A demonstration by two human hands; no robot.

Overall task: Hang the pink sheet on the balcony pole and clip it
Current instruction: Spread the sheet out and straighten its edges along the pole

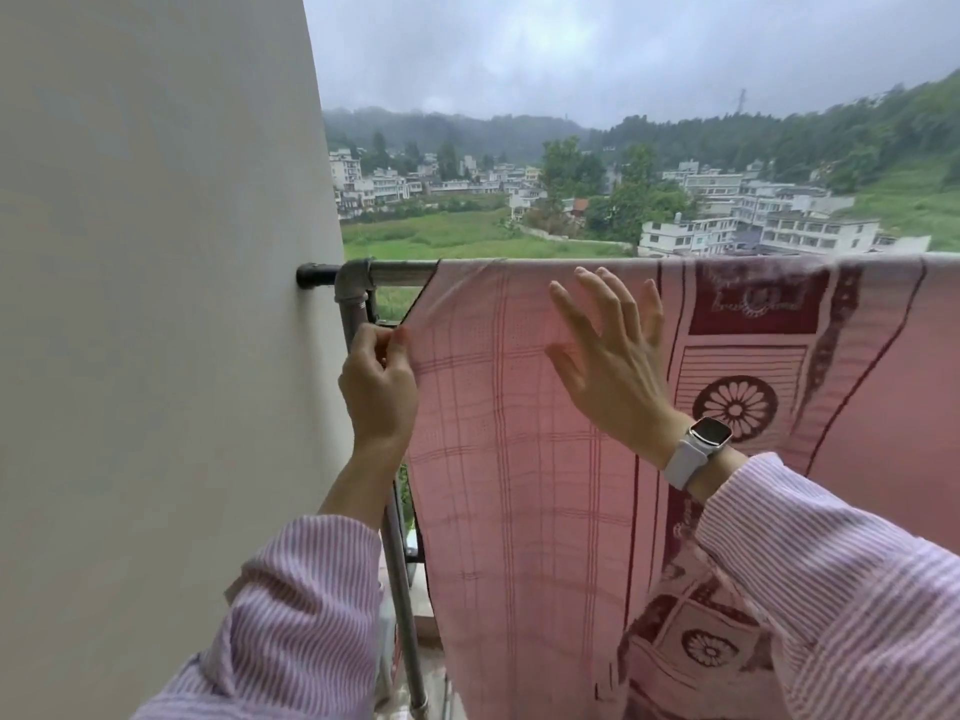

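Pink cotton sheet [519,459] with faint checks and maroon flower panels hangs over a horizontal grey metal balcony pole [400,270], draped from the centre out toward three o'clock. At nine o'clock the left hand [376,389] pinches the sheet's left edge between fingertips, just beside a vertical metal post [402,563]. The right hand [610,356], fingers spread wide and gripping nothing, lies flat against the cloth near the centre; a white smartwatch [698,446] sits on its wrist. Both arms wear pink-and-white striped sleeves [831,589]. A plain white wall [156,304] fills the left side. White village buildings [753,210] and green hills lie beyond at twelve o'clock.
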